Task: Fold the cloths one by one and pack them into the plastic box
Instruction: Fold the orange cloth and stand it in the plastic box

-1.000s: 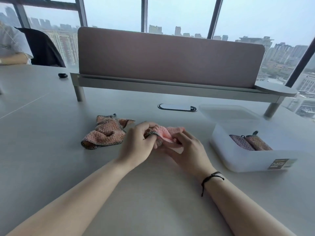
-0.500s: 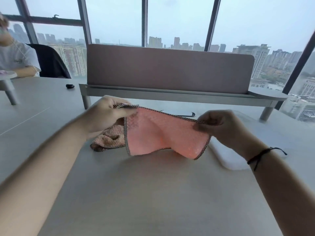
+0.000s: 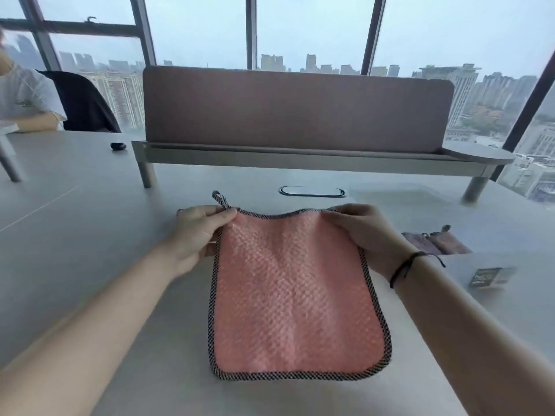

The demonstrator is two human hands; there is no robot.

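Observation:
A pink cloth with a dark checked border is spread out flat in front of me, its hanging loop sticking up at the far left corner. My left hand pinches the far left corner and my right hand pinches the far right corner. The clear plastic box stands to the right, blurred, with two folded cloths inside. The other crumpled cloth is hidden behind my left hand and arm.
A brown desk divider on a grey shelf crosses the table behind the cloth. A cable port sits just beyond my hands. A small black object lies far left, where a seated person is.
The cloth was bunched between my hands, then lifted and pulled open. Now it hangs spread out full size and nearer to me, still held by its two far corners.

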